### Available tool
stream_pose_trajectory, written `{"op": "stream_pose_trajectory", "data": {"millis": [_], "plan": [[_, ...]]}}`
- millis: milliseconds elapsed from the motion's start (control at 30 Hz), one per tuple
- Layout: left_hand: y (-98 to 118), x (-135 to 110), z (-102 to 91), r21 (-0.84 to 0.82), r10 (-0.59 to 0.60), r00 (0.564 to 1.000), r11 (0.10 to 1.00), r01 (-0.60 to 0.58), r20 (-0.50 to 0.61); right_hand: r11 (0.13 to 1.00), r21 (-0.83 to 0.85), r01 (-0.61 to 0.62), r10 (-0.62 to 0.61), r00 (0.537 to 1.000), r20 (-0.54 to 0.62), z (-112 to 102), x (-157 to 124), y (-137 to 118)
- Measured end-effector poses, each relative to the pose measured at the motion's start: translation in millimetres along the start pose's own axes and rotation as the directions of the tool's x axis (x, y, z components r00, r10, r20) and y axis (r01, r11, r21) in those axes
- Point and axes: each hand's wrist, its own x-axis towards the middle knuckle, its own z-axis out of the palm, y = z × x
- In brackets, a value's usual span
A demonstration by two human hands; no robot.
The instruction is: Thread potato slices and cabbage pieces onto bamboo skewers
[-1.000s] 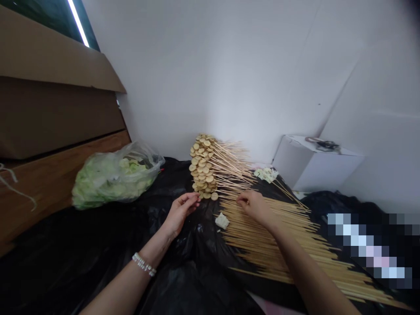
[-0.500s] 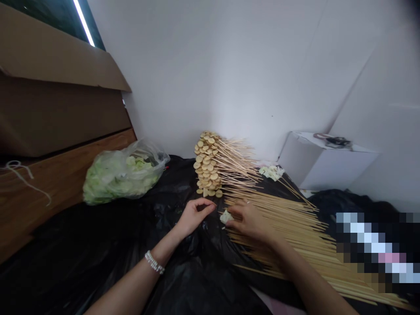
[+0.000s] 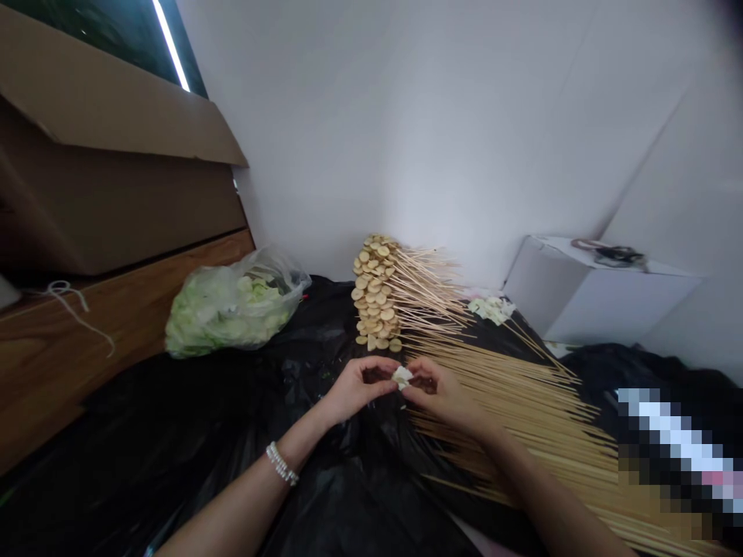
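Note:
A small pale cabbage piece [image 3: 402,377] is pinched between the fingertips of both hands. My left hand [image 3: 361,389], with a beaded bracelet at the wrist, is closed on its left side. My right hand [image 3: 438,391] grips the right side, above the tips of the loose wooden skewers [image 3: 516,410]. Whether a skewer runs through the piece cannot be made out. Just beyond the hands stands a stack of skewered potato slices [image 3: 377,294], their sticks pointing right. Farther right, a small pile of skewered cabbage pieces [image 3: 492,309] lies at the sticks' ends.
A clear plastic bag of cut cabbage [image 3: 232,313] rests at the left on black plastic sheeting [image 3: 244,418]. Behind it a large cardboard box [image 3: 133,193] sits on a wooden surface. A white box [image 3: 604,286] stands at the right by the wall.
My left hand has moved right and met the right hand, taking hold of the cabbage piece. The right hand has lifted the piece slightly. The view has shifted a little.

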Motion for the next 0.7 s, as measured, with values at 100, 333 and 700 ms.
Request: {"op": "stream_pose_trajectory", "data": {"millis": [100, 333, 700], "plan": [[-0.7, 0.6, -0.5, -0.053, -0.027, 1.0, 0.998, 0.027, -0.013, 0.996, 0.081, -0.034, 0.033, 0.999, 0.009, 2.1, -1.1, -3.6], [6.6, 0.3, 0.2, -0.16, -0.079, 0.993, 0.985, 0.063, -0.091, 0.992, 0.11, -0.055, 0.055, 0.998, -0.003, -1.6, 1.1, -5.5], [6.7, 0.4, 6.8, -0.099, -0.035, 0.992, 0.995, 0.023, -0.121, 1.0, 0.018, -0.021, 0.022, 0.998, -0.063, 7.1, 0.5, -3.2]]}}
